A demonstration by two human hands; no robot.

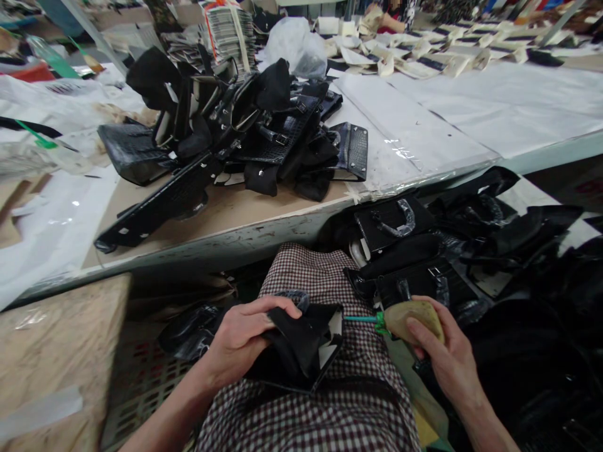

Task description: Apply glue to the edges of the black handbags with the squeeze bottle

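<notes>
My left hand (247, 329) grips a black handbag piece (301, 351) over my lap, thumb and fingers closed on its dark fabric. Pale lining or board shows at the piece's right end. In my right hand (440, 342) is a yellowish glue bottle (409, 319), fingers wrapped round its body. Its green collar and thin blue-green nozzle point left, with the tip at or very near the right edge of the bag piece; I cannot tell if they touch. Checked cloth (311, 270) covers my lap beneath both hands.
Black bag parts (282, 138) are heaped on the worktable (226, 220) ahead. More black handbags (396, 226) with wrapped handles lie to my right. A perforated crate (146, 376) and a board (61, 351) stand at left. Pale pieces (424, 53) and another person (396, 22) are farther back.
</notes>
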